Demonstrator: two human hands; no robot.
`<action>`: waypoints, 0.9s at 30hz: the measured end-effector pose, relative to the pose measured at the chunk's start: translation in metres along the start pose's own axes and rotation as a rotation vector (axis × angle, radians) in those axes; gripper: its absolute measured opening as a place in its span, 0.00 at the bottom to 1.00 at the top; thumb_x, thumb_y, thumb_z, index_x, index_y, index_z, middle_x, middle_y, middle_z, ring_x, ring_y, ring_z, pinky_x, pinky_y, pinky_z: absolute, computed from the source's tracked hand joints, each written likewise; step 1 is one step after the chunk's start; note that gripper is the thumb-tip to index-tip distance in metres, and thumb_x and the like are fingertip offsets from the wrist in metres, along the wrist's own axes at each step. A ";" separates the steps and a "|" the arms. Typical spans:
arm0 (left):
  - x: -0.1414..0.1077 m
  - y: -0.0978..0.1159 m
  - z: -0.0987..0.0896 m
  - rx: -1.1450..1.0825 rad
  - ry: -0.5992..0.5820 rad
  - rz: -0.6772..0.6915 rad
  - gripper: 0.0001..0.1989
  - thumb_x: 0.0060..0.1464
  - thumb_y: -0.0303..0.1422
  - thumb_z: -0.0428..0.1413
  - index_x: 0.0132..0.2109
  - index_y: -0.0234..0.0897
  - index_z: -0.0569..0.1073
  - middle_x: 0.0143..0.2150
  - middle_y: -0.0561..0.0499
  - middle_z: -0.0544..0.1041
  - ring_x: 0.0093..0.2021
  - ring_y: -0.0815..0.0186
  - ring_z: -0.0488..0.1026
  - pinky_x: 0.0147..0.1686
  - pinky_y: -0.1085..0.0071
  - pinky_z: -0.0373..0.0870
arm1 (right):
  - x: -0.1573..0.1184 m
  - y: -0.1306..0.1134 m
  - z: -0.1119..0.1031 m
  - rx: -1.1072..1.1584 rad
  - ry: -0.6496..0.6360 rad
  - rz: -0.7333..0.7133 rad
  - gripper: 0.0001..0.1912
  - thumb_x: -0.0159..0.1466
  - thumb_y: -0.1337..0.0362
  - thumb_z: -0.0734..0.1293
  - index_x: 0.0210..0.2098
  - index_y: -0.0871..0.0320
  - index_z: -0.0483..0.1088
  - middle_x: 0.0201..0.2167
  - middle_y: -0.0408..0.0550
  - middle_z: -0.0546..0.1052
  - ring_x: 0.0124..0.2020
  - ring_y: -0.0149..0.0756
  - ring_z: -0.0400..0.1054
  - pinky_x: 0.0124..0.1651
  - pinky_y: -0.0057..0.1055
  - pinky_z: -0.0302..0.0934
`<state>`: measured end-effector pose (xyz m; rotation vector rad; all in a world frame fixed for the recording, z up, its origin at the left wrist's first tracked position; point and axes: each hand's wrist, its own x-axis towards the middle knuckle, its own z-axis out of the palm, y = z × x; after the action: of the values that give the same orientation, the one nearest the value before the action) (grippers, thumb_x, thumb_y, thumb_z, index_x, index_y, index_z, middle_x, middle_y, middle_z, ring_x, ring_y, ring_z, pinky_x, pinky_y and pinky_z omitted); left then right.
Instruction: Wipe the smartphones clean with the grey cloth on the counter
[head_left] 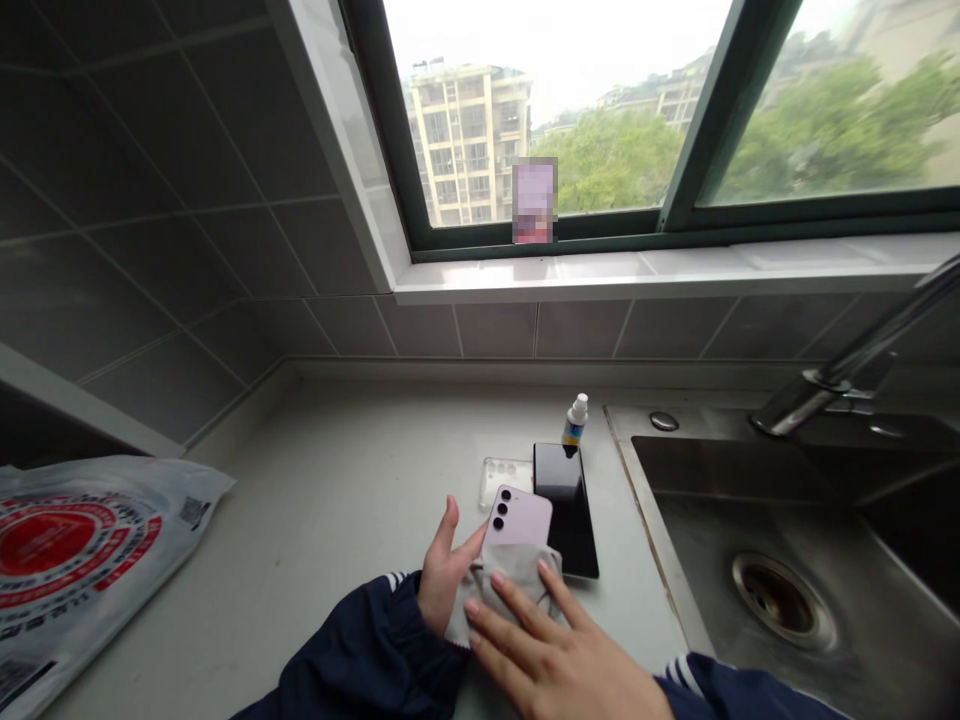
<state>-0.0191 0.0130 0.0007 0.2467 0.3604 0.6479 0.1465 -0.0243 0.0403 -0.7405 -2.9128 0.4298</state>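
Observation:
A light purple phone (pixel 525 515), its three camera lenses facing up, rests on my left hand (pixel 444 568), which supports it from the left with the thumb raised; some of those fingers are hidden beneath. A grey cloth (pixel 510 565) covers the phone's lower part. My right hand (pixel 559 640) lies on the cloth with its fingers spread, pressing it against the phone. Beyond the phone is a clear phone case (pixel 497 473) on the counter. A black tablet (pixel 570 515) lies just to the right, partly behind the phone. A small white bottle (pixel 576 418) stands behind the tablet.
The pale counter (pixel 360 450) extends left to a plastic bag (pixel 112 550) with a red print. On the right are a steel sink (pixel 720 520) and a faucet (pixel 806 395). A window with a white sill (pixel 637 268) is above the tiled back wall.

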 end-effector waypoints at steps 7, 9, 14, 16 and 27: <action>0.003 -0.004 -0.003 -0.089 -0.005 0.067 0.44 0.54 0.62 0.37 0.67 0.35 0.55 0.54 0.36 0.73 0.50 0.51 0.72 0.53 0.57 0.60 | -0.013 0.014 -0.027 0.146 -0.110 0.216 0.39 0.63 0.44 0.64 0.67 0.56 0.53 0.67 0.49 0.52 0.67 0.58 0.45 0.65 0.64 0.40; 0.003 -0.004 -0.004 -0.060 0.018 0.076 0.42 0.56 0.60 0.36 0.67 0.35 0.55 0.54 0.37 0.73 0.52 0.50 0.71 0.55 0.56 0.58 | -0.010 0.019 -0.026 0.108 -0.032 0.316 0.43 0.62 0.43 0.64 0.68 0.58 0.48 0.68 0.51 0.47 0.68 0.60 0.39 0.64 0.66 0.37; 0.002 -0.004 -0.003 -0.041 -0.010 0.071 0.43 0.57 0.60 0.36 0.65 0.28 0.59 0.53 0.35 0.74 0.56 0.50 0.69 0.60 0.58 0.53 | 0.003 0.018 -0.008 0.075 0.101 0.304 0.42 0.65 0.40 0.58 0.69 0.56 0.42 0.70 0.49 0.43 0.70 0.56 0.33 0.66 0.64 0.32; 0.002 -0.005 -0.003 -0.071 -0.025 0.054 0.44 0.56 0.60 0.37 0.64 0.26 0.60 0.53 0.35 0.74 0.57 0.50 0.69 0.60 0.58 0.53 | 0.006 0.012 0.001 0.094 0.101 0.257 0.42 0.65 0.40 0.57 0.69 0.56 0.43 0.70 0.48 0.43 0.70 0.56 0.33 0.66 0.64 0.32; -0.003 0.005 -0.015 -0.043 -0.049 0.045 0.48 0.53 0.62 0.37 0.62 0.23 0.62 0.52 0.31 0.74 0.50 0.50 0.72 0.52 0.57 0.62 | 0.009 0.002 0.016 -0.035 0.147 -0.018 0.24 0.72 0.56 0.54 0.64 0.58 0.58 0.64 0.47 0.60 0.66 0.46 0.52 0.68 0.50 0.42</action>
<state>-0.0302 0.0167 -0.0105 0.2301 0.2947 0.6919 0.1364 -0.0219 0.0249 -0.7181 -2.7936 0.3085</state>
